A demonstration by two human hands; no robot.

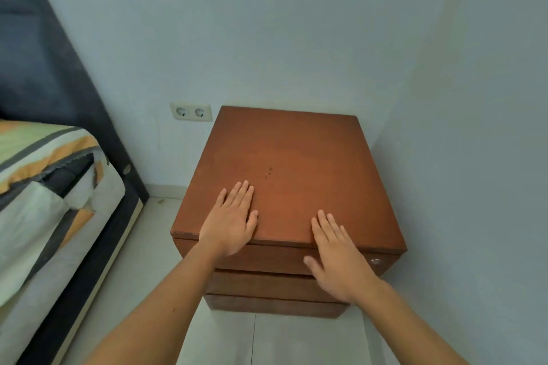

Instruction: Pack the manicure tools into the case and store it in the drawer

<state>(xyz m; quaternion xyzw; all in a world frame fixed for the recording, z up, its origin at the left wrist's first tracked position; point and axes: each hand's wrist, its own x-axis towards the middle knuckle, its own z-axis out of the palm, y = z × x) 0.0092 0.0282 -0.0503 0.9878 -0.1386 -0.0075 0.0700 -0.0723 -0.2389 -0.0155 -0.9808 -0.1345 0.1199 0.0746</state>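
A brown wooden drawer cabinet point(290, 163) stands in the corner of the room, with three drawer fronts showing below its top. The top drawer point(275, 258) is pushed in and has a small round lock point(375, 261) at its right end. My left hand point(231, 222) lies flat on the front left of the cabinet top, fingers spread, holding nothing. My right hand point(338, 258) rests flat over the front edge, fingers on the top and thumb hanging in front of the top drawer. No manicure tools or case are in view.
A bed with striped bedding point(44, 187) and a dark frame point(89, 261) runs along the left. A double wall socket point(191, 111) sits left of the cabinet. A wall point(474, 157) stands close on the right. Pale floor tiles point(255, 341) lie in front.
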